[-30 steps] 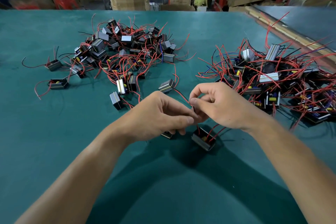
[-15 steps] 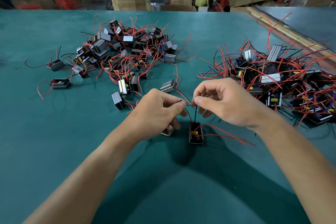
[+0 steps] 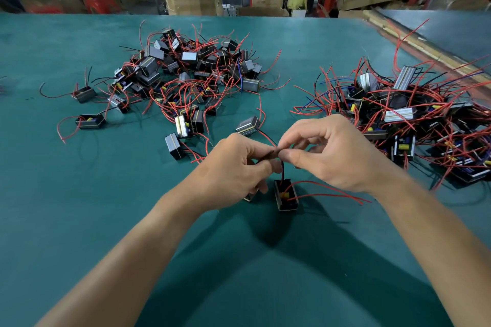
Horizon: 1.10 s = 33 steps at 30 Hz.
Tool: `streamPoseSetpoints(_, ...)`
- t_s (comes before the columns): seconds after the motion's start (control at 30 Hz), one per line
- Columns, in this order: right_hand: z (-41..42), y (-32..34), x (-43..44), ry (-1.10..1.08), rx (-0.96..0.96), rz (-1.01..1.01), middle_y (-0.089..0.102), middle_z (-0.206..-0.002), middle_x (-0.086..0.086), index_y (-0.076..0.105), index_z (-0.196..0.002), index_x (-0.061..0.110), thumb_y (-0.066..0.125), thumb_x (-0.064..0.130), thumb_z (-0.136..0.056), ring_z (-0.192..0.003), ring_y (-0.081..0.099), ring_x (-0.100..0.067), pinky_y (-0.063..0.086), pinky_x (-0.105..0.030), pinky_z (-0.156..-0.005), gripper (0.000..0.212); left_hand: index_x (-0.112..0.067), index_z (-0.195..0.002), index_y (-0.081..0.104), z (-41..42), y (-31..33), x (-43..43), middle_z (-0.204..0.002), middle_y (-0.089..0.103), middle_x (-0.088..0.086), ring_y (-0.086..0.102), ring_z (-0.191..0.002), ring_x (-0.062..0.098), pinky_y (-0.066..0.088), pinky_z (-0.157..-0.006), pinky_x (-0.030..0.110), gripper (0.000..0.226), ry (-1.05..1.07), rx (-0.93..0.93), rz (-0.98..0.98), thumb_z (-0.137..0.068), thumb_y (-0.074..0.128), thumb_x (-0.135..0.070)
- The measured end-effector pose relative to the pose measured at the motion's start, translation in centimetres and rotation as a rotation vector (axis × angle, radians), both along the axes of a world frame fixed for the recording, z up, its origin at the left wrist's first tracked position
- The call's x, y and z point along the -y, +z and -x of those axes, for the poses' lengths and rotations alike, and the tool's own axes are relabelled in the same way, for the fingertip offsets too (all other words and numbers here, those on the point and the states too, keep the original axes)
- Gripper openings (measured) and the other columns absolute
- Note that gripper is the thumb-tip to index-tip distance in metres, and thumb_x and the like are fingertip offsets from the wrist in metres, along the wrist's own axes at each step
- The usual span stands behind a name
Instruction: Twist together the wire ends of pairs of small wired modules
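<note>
- Green matting (image 3: 79, 220) covers the table, and its nearest stretch, between the two forearms, lies bare down to the bottom edge of the view.
- Just beyond, a small black module (image 3: 285, 195) sits on the mat under the hands, open side up, with a yellow part inside.
- Two red wires (image 3: 332, 192) trail from it to the right, passing below the right wrist.
- A black wire (image 3: 282, 167) rises from it to the fingertips above.
- A second module (image 3: 249, 197) peeks out beneath the left hand (image 3: 233, 164), mostly hidden.
- The left hand is curled, thumb and forefinger pinching the wire ends (image 3: 273, 152).
- The right hand (image 3: 337, 156) meets it there, thumb and forefinger pinching the same wire ends. The join is too blurred to show any twist.
- Wide open mat runs left of the left forearm to the edge of the view.
- A grey module (image 3: 248, 125) lies just beyond the knuckles.
- The left pile (image 3: 191, 74) of modules spreads farther back, with two strays (image 3: 90, 121) well apart on its left.
- The right pile (image 3: 398, 114) starts just beside the right hand and reaches the right edge of the view.
- A bare strip of mat separates the two piles.
- Past the table's far edge stand cardboard boxes (image 3: 194, 1).
- A wooden strip (image 3: 414, 42) borders the mat's far right.
</note>
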State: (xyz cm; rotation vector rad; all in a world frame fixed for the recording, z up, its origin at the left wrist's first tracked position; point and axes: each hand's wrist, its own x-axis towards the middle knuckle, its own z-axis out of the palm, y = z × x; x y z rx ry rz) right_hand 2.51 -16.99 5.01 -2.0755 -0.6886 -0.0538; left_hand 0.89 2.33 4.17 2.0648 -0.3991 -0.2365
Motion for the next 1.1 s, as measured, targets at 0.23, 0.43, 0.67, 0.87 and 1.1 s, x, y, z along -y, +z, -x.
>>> streamPoseSetpoints(0.23,-0.30,-0.15,0.16,-0.021,-0.006,-0.020,0.071,-0.067,0.010,0.073,-0.077,0.019,0.074,0.005,-0.084,-0.060,0.062,-0.002,0.049,-0.017,-0.061,0.016,-0.017,-0.095,0.075,0.04,0.28,-0.07,-0.088,0.072,0.015,0.068,-0.075,0.035,0.057,-0.071,0.049,0.028,-0.065,-0.059,0.035,-0.099,0.048,-0.010)
streamPoseSetpoints(0.43,-0.21,-0.24,0.00,-0.012,-0.036,-0.063,0.072,-0.072,0.001,0.073,-0.084,0.018,0.075,0.004,-0.084,-0.060,0.062,-0.007,0.053,-0.028,-0.063,0.013,-0.010,-0.101,0.074,-0.09,-0.09,-0.10,-0.096,0.076,0.009,0.072,-0.078,0.027,0.057,-0.069,0.041,0.027,-0.064,-0.065,0.043,-0.102,0.047,-0.011)
streamPoseSetpoints(0.67,-0.07,-0.34,-0.25,-0.040,-0.044,-0.076,0.072,-0.070,0.001,0.074,-0.080,0.016,0.072,0.002,-0.085,-0.058,0.061,-0.008,0.054,-0.038,-0.062,0.015,-0.014,-0.095,0.066,-0.34,-0.50,0.00,-0.092,0.077,0.002,0.073,-0.068,0.022,0.052,-0.058,0.023,0.017,-0.033,-0.102,0.147,-0.101,0.051,-0.012)
streamPoseSetpoints(0.87,-0.20,-0.70,-0.03,-0.068,-0.056,-0.079,0.071,-0.073,-0.001,0.073,-0.086,0.024,0.069,0.001,-0.087,-0.061,0.066,-0.032,0.055,-0.045,-0.063,0.023,-0.005,-0.093,0.055,-0.19,-0.36,0.19,-0.092,0.077,0.004,0.072,-0.066,0.024,0.052,-0.055,0.024,0.013,-0.026,-0.137,0.201,-0.101,0.050,-0.014)
streamPoseSetpoints(1.1,-0.29,-0.64,-0.02,-0.051,-0.084,-0.081,0.072,-0.068,-0.001,0.072,-0.079,0.013,0.071,0.001,-0.086,-0.057,0.068,-0.013,0.056,-0.027,-0.059,0.014,-0.005,-0.090,0.067,-0.19,-0.25,0.01,-0.089,0.078,0.004,0.073,-0.066,0.023,0.053,-0.057,0.025,0.007,0.038,-0.109,0.214,-0.095,0.062,-0.007)
